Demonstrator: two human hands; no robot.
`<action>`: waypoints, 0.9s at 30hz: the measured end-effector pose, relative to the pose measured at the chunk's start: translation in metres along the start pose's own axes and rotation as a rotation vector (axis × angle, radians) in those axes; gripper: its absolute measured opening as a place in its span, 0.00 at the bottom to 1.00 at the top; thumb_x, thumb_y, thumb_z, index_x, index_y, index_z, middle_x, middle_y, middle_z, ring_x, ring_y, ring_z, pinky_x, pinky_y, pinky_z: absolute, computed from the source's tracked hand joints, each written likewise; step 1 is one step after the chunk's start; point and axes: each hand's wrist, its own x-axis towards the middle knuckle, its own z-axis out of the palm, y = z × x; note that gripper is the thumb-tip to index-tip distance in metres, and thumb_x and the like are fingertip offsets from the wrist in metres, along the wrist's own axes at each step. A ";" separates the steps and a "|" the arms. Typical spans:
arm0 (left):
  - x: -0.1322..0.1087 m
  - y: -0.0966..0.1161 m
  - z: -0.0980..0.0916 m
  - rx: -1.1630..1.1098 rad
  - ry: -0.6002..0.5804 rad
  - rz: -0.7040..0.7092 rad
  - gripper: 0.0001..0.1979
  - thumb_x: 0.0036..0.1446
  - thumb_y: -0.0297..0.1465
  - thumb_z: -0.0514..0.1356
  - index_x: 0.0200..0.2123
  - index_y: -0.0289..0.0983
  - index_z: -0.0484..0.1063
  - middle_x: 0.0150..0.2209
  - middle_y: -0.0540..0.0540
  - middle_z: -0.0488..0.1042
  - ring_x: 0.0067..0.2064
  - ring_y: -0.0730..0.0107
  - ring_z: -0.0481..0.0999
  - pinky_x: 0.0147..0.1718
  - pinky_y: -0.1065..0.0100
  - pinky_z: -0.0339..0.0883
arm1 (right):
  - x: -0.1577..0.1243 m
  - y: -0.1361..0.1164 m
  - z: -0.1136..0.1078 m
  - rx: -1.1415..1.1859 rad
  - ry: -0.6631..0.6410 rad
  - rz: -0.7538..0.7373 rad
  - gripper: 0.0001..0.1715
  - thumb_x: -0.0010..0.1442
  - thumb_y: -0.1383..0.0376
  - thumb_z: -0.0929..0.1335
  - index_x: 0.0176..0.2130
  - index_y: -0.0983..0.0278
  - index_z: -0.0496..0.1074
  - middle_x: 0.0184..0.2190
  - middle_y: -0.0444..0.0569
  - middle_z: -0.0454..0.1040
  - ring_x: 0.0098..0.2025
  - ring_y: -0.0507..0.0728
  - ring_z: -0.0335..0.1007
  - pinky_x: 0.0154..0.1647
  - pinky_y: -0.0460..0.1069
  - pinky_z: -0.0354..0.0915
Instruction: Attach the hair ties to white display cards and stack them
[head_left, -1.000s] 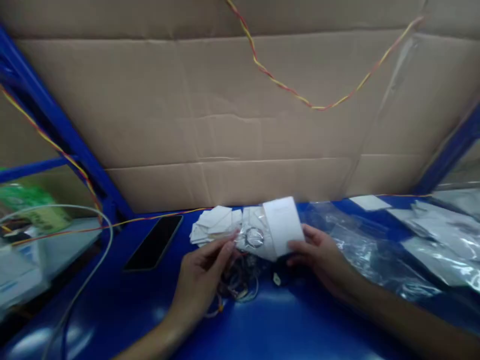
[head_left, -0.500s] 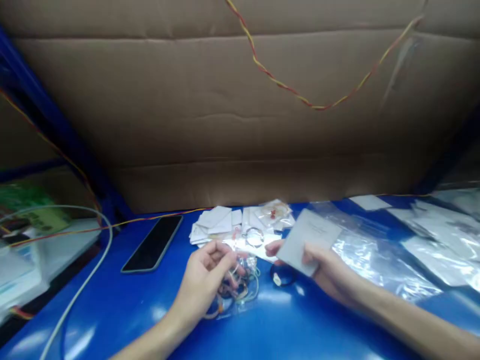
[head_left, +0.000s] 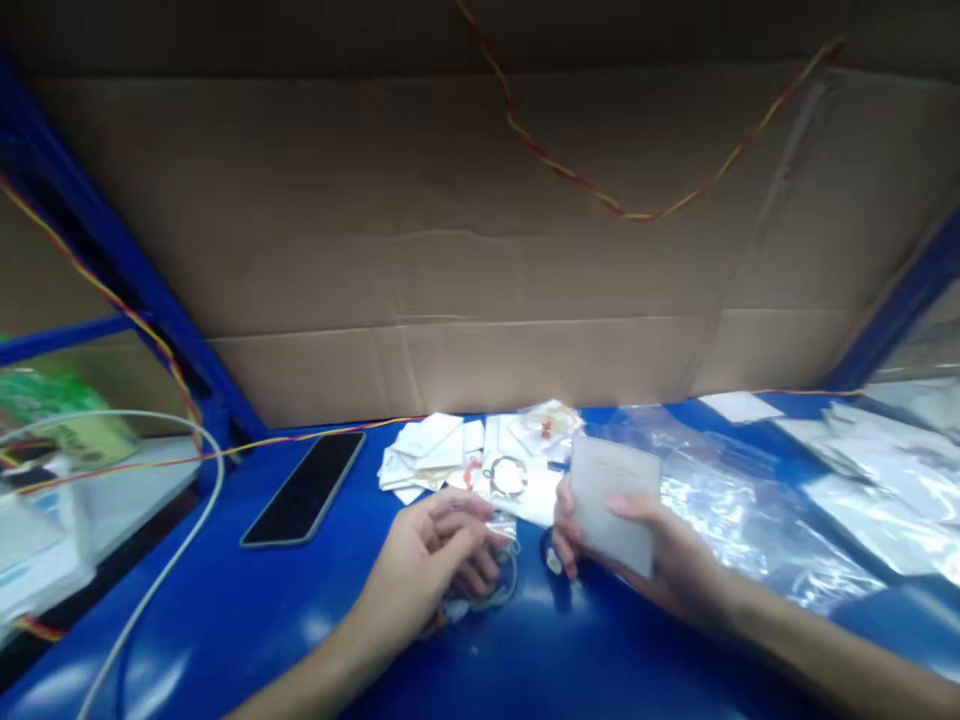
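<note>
My right hand [head_left: 637, 540] holds a stack-like pale grey card [head_left: 615, 495] with faint print, thumb on its front and fingers behind. A dark ring-shaped band [head_left: 553, 562] with a white piece lies on the blue table beside those fingertips. My left hand [head_left: 442, 550] hovers over or rests on a small pile of thin cords [head_left: 501, 590] with clear plastic, its fingers loosely curled and thumb apart; nothing shows held. The hand covers most of the pile.
White folded papers [head_left: 427, 445], a dark looped bracelet [head_left: 510, 475] and a clear packet [head_left: 547, 425] lie behind my hands. A phone [head_left: 304, 490] is at left. Clear plastic bags [head_left: 735, 510] spread at right. A white cable [head_left: 161, 585] loops at left.
My right hand has turned the card more upright and shifted it slightly left and down, its fingers now by the dark band. My left hand has lowered slightly, covering more of the cords.
</note>
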 end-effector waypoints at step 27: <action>-0.017 0.011 0.015 0.076 -0.129 0.012 0.19 0.56 0.46 0.68 0.36 0.35 0.85 0.25 0.44 0.81 0.26 0.64 0.81 0.22 0.72 0.74 | -0.001 -0.001 0.002 -0.147 0.036 0.046 0.29 0.57 0.59 0.79 0.56 0.63 0.76 0.49 0.57 0.83 0.47 0.63 0.82 0.48 0.55 0.73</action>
